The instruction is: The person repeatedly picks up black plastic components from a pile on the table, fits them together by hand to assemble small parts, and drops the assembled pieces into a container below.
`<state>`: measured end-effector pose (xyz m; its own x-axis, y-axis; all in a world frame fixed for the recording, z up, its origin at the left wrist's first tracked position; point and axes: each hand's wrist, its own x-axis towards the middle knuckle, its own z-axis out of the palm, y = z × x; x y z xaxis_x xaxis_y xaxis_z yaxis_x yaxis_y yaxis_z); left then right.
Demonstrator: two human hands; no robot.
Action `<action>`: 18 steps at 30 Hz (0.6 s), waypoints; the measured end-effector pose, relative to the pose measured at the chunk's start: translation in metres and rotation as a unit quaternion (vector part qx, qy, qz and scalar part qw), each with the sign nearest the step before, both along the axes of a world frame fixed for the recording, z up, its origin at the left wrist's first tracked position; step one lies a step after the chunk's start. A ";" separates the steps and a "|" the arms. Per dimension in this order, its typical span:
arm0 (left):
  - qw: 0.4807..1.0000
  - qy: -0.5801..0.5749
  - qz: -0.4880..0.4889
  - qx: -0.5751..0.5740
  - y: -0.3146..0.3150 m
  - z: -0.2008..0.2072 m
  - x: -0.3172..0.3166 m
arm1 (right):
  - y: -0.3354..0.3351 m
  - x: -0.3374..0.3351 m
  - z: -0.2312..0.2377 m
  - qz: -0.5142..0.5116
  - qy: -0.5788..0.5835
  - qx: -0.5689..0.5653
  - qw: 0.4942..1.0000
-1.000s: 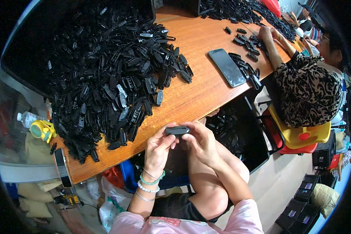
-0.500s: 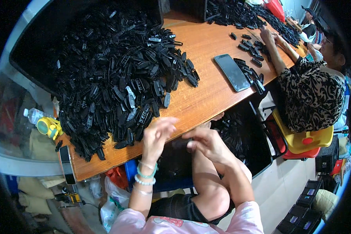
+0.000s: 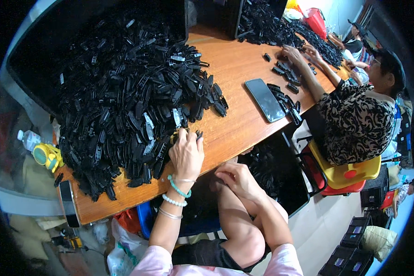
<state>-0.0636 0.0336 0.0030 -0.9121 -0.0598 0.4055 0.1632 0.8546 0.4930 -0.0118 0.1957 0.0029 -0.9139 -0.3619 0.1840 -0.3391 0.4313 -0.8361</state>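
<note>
A big heap of small black plastic clip-like parts (image 3: pixel 138 110) covers the left of the wooden table (image 3: pixel 221 64). My left hand (image 3: pixel 187 154), with bracelets on its wrist, is at the heap's near right edge. Its fingers are bent down and closed around a black plastic part (image 3: pixel 199 135), most of which the fingers cover. Over my lap, just off the table's front edge, hangs my right hand (image 3: pixel 239 180) with its fingers curled inward. Whether something sits in those fingers is hidden.
A phone (image 3: pixel 265 100) lies to the right beside loose black parts. A co-worker (image 3: pixel 359 110) handles parts at the right. Below the table edge, a black bin (image 3: pixel 280 179) holds more parts. Another phone (image 3: pixel 69 202) and a yellow fan (image 3: pixel 48 156) are at the left.
My left hand has gone from near the table's edge forward to the heap and closed on a part there. My right hand has dropped slightly. The whole view has shifted a little.
</note>
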 end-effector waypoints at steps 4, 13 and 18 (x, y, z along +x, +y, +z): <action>0.997 0.048 -0.056 0.016 -0.010 -0.002 0.008 | -0.002 -0.032 -0.002 -0.168 0.033 -0.015 0.985; 0.945 -0.087 -0.076 0.306 -0.015 -0.010 0.052 | -0.078 -0.192 0.020 -0.367 0.148 0.231 0.889; 0.939 0.006 -0.106 0.327 -0.024 -0.016 0.049 | -0.081 -0.196 0.011 -0.315 0.161 0.282 0.892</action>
